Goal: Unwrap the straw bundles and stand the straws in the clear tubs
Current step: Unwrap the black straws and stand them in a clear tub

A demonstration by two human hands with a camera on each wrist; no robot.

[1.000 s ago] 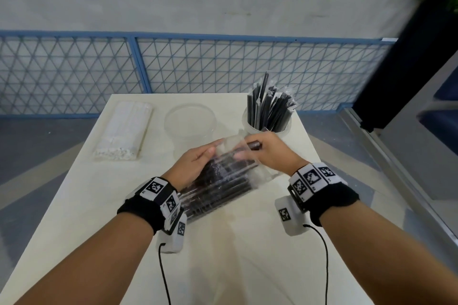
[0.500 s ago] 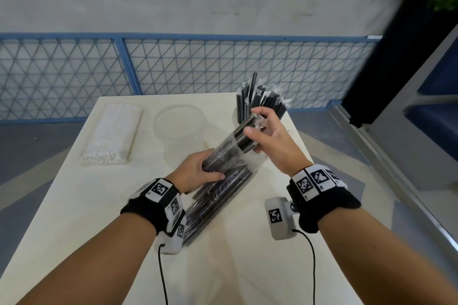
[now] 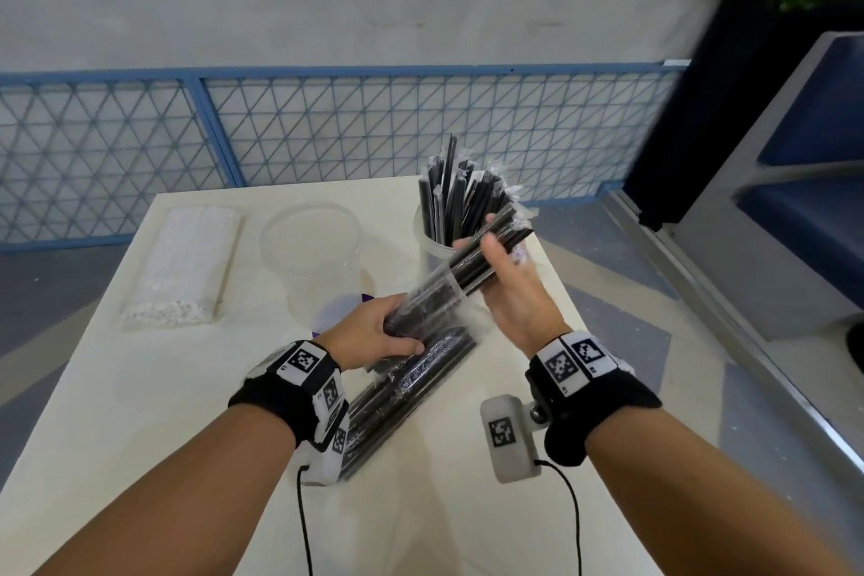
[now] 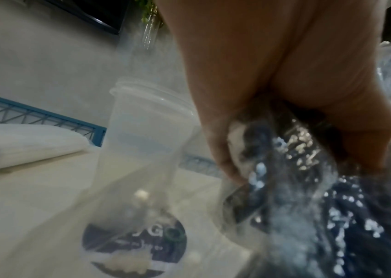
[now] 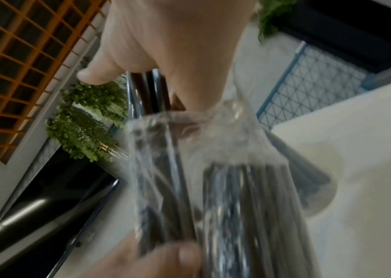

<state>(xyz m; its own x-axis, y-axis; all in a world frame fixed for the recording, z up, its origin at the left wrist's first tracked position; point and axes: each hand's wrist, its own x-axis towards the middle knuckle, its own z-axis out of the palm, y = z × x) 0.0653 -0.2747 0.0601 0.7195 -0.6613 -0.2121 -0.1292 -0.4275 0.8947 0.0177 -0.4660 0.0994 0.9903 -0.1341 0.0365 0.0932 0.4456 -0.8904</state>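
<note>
Pale table [image 3: 140, 388] before blue mesh fence [image 3: 327, 126]. Left: white straw bundle [image 3: 182, 267], empty clear tub [image 3: 311, 243]. Centre: left hand [image 3: 374, 337] curled round wrapped black straws [image 3: 430, 295]. Right: right hand [image 3: 509, 285] gripping bared ends beside filled tub [image 3: 432, 243].

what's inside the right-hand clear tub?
The right tub holds black straws standing upright, some in clear sleeves. Its lower part and the straw bottoms are covered by the right hand and its handful.

Two clear tubs [image 3: 309, 235] stand at the table's far edge — one holding black straws [image 3: 460, 196]. Two straw bundles — one black bundle [image 3: 423, 353], one white bundle [image 3: 184, 267].
</note>
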